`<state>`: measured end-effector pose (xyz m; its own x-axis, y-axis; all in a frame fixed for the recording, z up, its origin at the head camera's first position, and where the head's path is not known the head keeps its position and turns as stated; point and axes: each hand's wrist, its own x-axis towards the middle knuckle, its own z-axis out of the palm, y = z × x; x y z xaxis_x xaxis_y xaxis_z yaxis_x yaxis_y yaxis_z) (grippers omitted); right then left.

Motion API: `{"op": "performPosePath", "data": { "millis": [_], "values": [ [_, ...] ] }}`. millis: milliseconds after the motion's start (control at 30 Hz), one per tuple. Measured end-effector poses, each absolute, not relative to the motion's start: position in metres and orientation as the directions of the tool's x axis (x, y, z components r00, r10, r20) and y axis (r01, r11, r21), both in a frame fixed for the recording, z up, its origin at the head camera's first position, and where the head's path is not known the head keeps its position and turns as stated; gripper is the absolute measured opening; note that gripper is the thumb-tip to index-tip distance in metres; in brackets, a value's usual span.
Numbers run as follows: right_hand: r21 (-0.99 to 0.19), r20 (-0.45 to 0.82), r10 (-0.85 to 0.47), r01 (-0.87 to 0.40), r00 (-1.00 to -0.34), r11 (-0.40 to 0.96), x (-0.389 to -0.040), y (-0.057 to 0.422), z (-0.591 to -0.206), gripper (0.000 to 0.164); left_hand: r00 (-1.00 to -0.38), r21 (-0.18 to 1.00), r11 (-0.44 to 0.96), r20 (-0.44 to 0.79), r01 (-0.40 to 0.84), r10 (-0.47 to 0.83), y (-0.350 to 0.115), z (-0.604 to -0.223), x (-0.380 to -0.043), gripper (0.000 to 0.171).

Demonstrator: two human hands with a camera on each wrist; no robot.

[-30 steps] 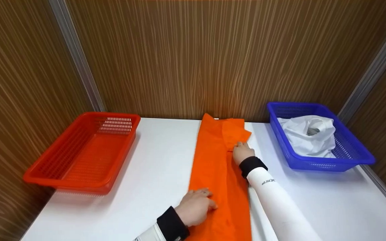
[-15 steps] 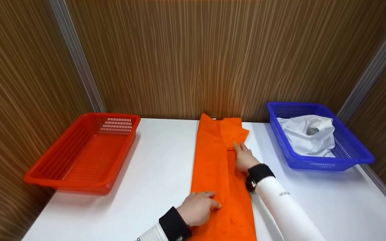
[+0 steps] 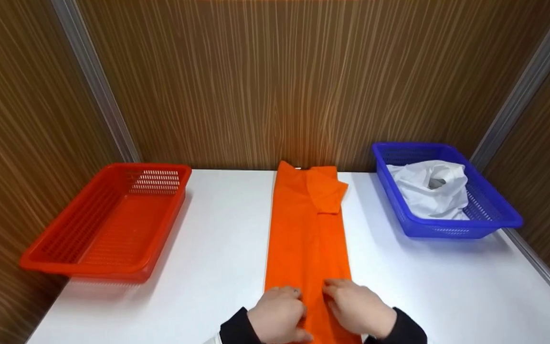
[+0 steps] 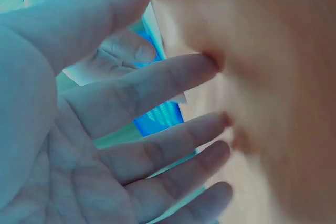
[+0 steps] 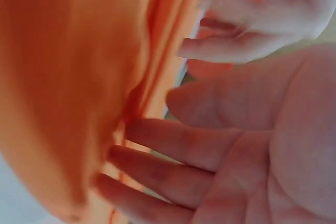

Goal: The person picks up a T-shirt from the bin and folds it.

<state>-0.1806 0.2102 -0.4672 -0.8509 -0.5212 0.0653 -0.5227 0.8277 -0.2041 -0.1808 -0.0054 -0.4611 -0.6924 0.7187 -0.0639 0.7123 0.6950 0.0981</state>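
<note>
An orange short-sleeved shirt, folded into a long narrow strip, lies lengthwise on the white table in the head view. One sleeve is turned over across its far end. At the near end, my left hand touches the left part of the strip, fingers extended. My right hand is just across from it, fingertips on the right part. Both wrist views show fairly straight, spread fingers with their tips against the cloth. The shirt's nearest end lies outside the head view.
A red plastic basket with nothing in it stands on the left of the table. On the right is a blue basket holding a crumpled white cloth. Wood-grain panels enclose the back and sides.
My right hand has left the sleeve at the far end and come back along the strip to beside my left hand. The left hand has stayed near the strip's left side.
</note>
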Motion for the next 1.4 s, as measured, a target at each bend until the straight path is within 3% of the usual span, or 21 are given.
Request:
{"op": "performPosePath", "data": {
  "millis": [100, 200, 333, 567, 800, 900, 1067, 1167, 1300, 1400],
  "values": [
    [-0.186, 0.027, -0.549, -0.544, -0.836, 0.819, -0.167, 0.209, -0.465, 0.020, -0.669, 0.076, 0.682, -0.142, 0.727, 0.729, -0.003, -0.461, -0.177, 0.058],
    [-0.198, -0.019, -0.571, -0.557, -0.821, 0.807, -0.159, 0.208, -0.463, 0.016, -0.653, 0.011, 0.662, -0.158, 0.749, 0.741, 0.000, -0.465, -0.173, 0.062],
    [-0.191, -0.020, -0.613, -0.599, -0.790, 0.778, -0.156, 0.207, -0.460, 0.017, -0.655, -0.039, 0.656, -0.128, 0.753, 0.745, 0.004, -0.471, -0.169, 0.056],
    [-0.187, -0.021, -0.663, -0.649, -0.748, 0.738, -0.159, 0.208, -0.461, 0.043, -0.703, -0.053, 0.701, -0.054, 0.712, 0.710, 0.011, -0.478, -0.167, 0.036],
    [-0.057, -0.050, -0.592, -0.589, -0.804, 0.806, -0.155, 0.202, -0.466, 0.059, -0.765, 0.072, 0.761, 0.081, 0.644, 0.639, 0.008, -0.470, -0.169, 0.017],
    [-0.016, -0.024, -0.580, -0.580, -0.814, 0.815, -0.155, 0.200, -0.469, 0.047, -0.766, 0.087, 0.762, 0.118, 0.642, 0.632, 0.006, -0.469, -0.169, 0.015],
    [-0.037, 0.051, -0.599, -0.601, -0.799, 0.799, -0.157, 0.204, -0.468, 0.041, -0.700, -0.053, 0.716, 0.171, 0.696, 0.693, 0.001, -0.475, -0.166, 0.047],
    [-0.099, 0.037, -0.598, -0.599, -0.800, 0.795, -0.158, 0.209, -0.463, 0.040, -0.664, -0.132, 0.698, 0.227, 0.703, 0.712, -0.002, -0.478, -0.164, 0.057],
    [-0.142, 0.014, -0.573, -0.569, -0.820, 0.810, -0.160, 0.215, -0.453, 0.012, -0.687, -0.075, 0.709, 0.193, 0.702, 0.701, -0.003, -0.468, -0.163, 0.044],
    [-0.132, 0.021, -0.553, -0.551, -0.833, 0.824, -0.160, 0.219, -0.446, 0.018, -0.699, 0.008, 0.703, 0.117, 0.711, 0.706, -0.002, -0.458, -0.164, 0.034]
  ]
}}
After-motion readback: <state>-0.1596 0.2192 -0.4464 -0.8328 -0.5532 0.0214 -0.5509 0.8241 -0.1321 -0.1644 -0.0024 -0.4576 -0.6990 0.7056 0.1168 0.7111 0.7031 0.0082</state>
